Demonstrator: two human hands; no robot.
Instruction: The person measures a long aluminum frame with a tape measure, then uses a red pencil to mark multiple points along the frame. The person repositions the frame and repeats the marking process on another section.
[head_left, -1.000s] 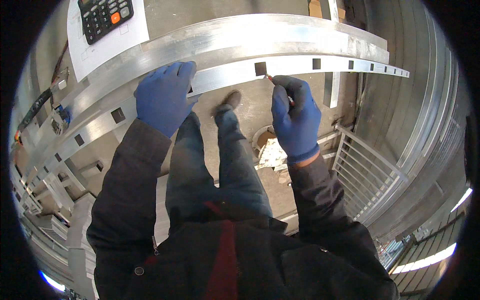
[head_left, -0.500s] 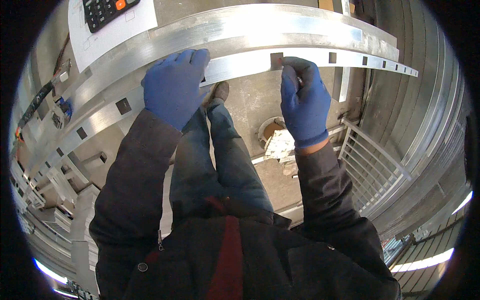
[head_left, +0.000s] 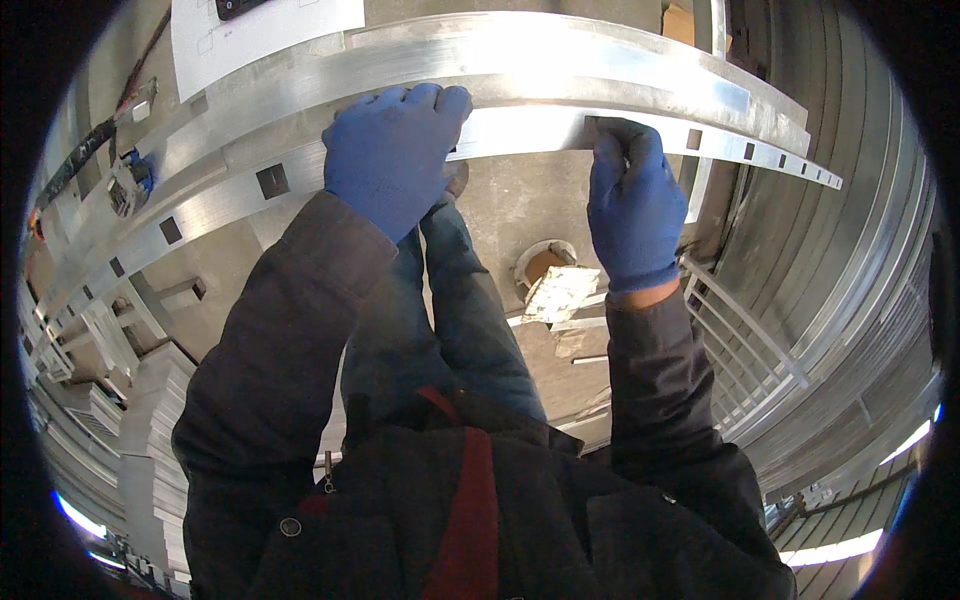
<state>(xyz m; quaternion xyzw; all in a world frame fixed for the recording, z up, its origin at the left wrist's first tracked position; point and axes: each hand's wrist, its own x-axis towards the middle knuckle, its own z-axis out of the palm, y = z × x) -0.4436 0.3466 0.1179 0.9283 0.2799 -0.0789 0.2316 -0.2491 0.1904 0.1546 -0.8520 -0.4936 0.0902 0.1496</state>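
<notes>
Fingers of the left hand (head_left: 392,165), in a blue glove, lie together and flat over the near edge of the long aluminium rail (head_left: 520,130), pressing on it more than gripping; whether the thumb hooks under the edge cannot be told from the head view. Those of the right hand (head_left: 630,205), gloved the same, are curled together and pinched on the rail's lower edge right at one of its square cut-outs (head_left: 694,139), fingertips hidden against the metal. That rail lies across the upper part of the picture at about chest height, bowed by the lens, with a wider aluminium profile (head_left: 560,60) just behind it and a second punched rail (head_left: 215,205) running down to the left. A white paper sheet (head_left: 265,30) rests on the profiles at the top left, and stacked metal frames (head_left: 760,350) stand to the lower right beyond the concrete floor (head_left: 510,210). Judging by its look, the rail is thin-walled, stiff across its width yet likely to sag or whip along its length, light for its size, and smooth enough to slide under gloves. Its punched holes and cut ends probably carry sharp burrs. A hold on the flat faces, hands spread well apart and away from the cut-outs, seems the safest grip.
</notes>
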